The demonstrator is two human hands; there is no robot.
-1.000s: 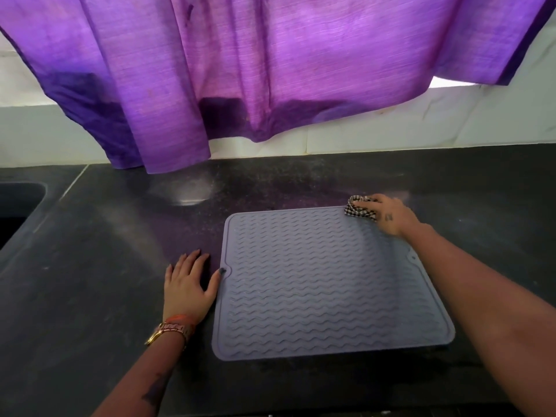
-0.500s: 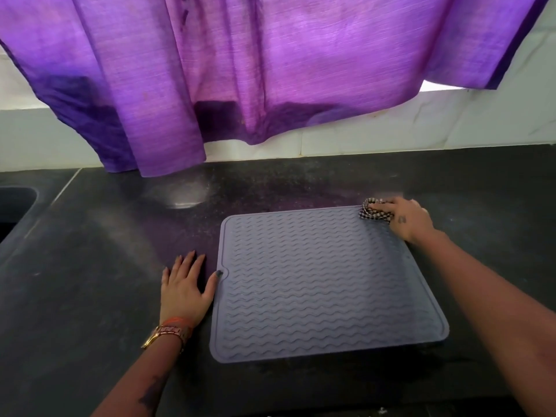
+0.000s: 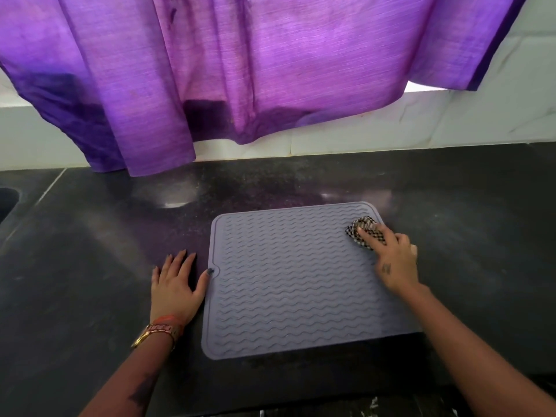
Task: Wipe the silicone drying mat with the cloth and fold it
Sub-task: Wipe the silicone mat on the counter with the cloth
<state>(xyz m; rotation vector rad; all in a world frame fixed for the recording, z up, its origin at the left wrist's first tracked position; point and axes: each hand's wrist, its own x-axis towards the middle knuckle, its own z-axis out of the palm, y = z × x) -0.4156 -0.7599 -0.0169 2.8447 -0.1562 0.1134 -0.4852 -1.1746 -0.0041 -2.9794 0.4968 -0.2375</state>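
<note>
A grey silicone drying mat (image 3: 288, 281) with wavy ridges lies flat on the black countertop (image 3: 90, 266). My right hand (image 3: 392, 260) presses a small bunched checkered cloth (image 3: 364, 231) onto the mat near its far right corner; the fingers lie over the cloth and cover part of it. My left hand (image 3: 176, 285) rests flat on the counter beside the mat's left edge, fingers spread, with the thumb tip touching the edge at a small notch. A bracelet sits on the left wrist.
A purple curtain (image 3: 240, 70) hangs over the white tiled wall at the back, its hem reaching the counter at the left. A sink (image 3: 6, 203) opening shows at the far left edge. The counter's front edge runs along the bottom.
My right hand has slid the cloth from the mat's far right corner a little toward me and inward over the mat. The left hand has stayed in place.
</note>
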